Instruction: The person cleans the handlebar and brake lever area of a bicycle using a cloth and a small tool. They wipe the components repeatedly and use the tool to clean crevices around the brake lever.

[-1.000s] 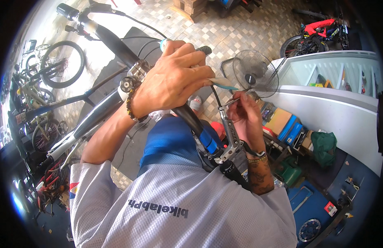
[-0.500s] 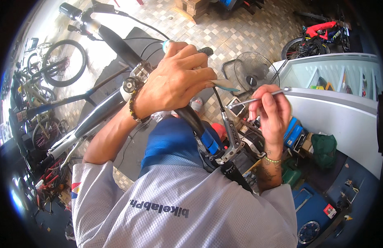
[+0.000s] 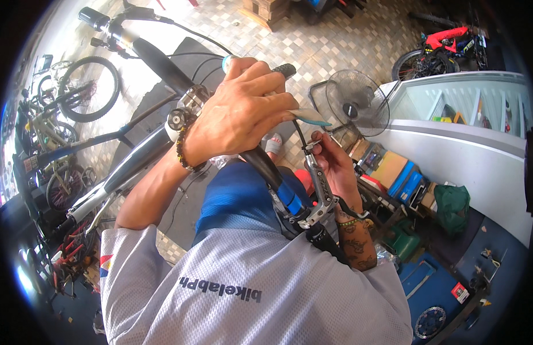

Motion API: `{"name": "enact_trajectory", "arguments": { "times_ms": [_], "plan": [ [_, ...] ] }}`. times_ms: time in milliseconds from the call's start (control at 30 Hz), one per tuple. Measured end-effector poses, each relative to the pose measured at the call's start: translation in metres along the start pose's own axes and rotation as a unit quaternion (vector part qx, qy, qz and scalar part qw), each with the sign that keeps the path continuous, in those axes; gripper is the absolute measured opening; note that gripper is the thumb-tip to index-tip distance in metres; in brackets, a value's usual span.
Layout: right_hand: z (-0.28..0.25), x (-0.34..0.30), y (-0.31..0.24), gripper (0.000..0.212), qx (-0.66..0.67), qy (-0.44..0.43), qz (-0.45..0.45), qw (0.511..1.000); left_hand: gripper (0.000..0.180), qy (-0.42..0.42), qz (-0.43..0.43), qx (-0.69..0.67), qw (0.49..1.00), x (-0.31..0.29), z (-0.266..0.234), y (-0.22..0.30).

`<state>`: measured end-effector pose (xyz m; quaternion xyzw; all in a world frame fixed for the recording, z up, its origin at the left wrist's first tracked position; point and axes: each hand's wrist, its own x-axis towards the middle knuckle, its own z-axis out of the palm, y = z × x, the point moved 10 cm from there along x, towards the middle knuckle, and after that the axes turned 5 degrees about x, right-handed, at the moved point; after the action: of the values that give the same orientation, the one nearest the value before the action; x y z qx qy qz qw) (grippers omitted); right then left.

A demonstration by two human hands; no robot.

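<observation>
Above beige-grey floor tiles [image 3: 335,49], the left hand [image 3: 246,109] clasped a pale, teal-edged cloth [image 3: 312,118]; the right hand [image 3: 338,167] pinched a slim metal wrench [image 3: 311,145] where a black hose [image 3: 299,132], seemingly already joined, met the silver brake lever [image 3: 322,186], tightness unclear.

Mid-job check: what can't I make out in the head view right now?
All in the head view:
Cloth: partly hidden by the left hand holding it.
Wrench: its contact at the brake lever's hose end is too small; the right hand covers part of its shaft.
Fan: blades blurred.
Grey shirt: cut off by the bottom edge.
</observation>
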<state>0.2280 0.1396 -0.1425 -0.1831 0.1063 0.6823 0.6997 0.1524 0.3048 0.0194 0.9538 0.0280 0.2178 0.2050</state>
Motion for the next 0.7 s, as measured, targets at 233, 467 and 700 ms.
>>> {"name": "enact_trajectory", "arguments": {
  "times_ms": [233, 467, 700],
  "plan": [
    [-0.007, 0.0, 0.011, 0.032, 0.054, -0.012, 0.058, 0.997, 0.026, -0.009, -0.006, -0.001, 1.0, -0.001, 0.001, 0.001],
    [0.019, -0.012, -0.043, 0.033, -0.238, 0.052, -0.129, 0.961, 0.025, -0.004, -0.004, 0.001, 1.0, -0.002, -0.001, 0.001],
    [0.203, -0.049, 0.006, 0.021, -0.838, -0.285, -0.275, 0.376, 0.018, 0.006, 0.01, 0.0, 1.0, 0.0, 0.001, 0.003]
  ]
}}
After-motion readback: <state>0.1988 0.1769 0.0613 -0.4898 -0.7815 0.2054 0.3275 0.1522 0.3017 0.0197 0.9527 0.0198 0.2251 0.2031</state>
